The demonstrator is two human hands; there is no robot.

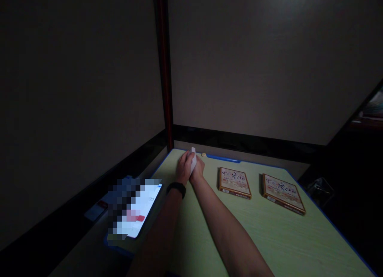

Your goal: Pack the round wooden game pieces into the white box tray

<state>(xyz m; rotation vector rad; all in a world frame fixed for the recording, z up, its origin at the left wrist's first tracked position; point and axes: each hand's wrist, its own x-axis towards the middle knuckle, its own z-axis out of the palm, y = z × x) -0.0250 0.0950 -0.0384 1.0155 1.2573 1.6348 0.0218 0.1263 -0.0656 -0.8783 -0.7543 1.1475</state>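
Observation:
Both of my arms stretch forward over a pale green table [269,237]. My left hand [183,168], with a black band on its wrist, and my right hand [198,170] meet near the table's far left corner. Together they are closed on a small white object [193,160] that sticks up between them; I cannot make out what it is. A tiny round tan thing [204,154] lies on the table just beyond the hands.
Two flat orange-edged boxes [234,182] [283,193] lie side by side to the right of the hands. A lit phone [140,211] rests at the table's left edge. Walls and a dark red post [164,69] close the corner; the room is dim.

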